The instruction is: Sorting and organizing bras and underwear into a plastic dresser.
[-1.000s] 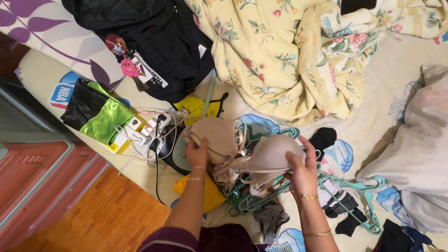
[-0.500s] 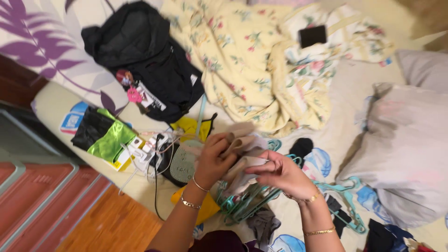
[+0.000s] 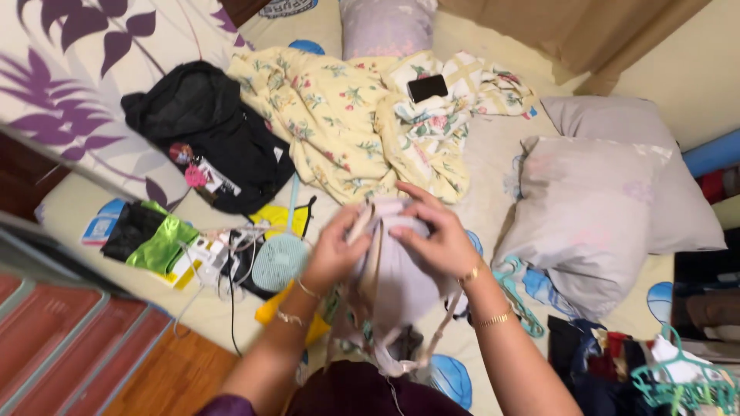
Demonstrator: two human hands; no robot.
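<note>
Both hands hold a beige bra [image 3: 393, 277] up over the bed, its straps hanging down toward my lap. My left hand [image 3: 336, 248] grips its left side, fingers closed on the fabric. My right hand [image 3: 433, 233] pinches the top edge from the right. The garment and hands are blurred by motion. Under them lie teal hangers [image 3: 518, 299] and dark clothes on the sheet.
A black backpack [image 3: 208, 135] lies at the upper left, next to a yellow floral blanket [image 3: 347, 115] with a black phone [image 3: 427, 87] on it. Grey pillows [image 3: 597, 208] fill the right. A power strip with cables [image 3: 212, 254], a teal round fan [image 3: 279, 262] and green cloth [image 3: 158, 245] sit at the bed's left edge.
The view has tilted up and pulled back, showing more of the bed. Both hands have lifted the bra off the hanger pile and brought it together, closer to my body.
</note>
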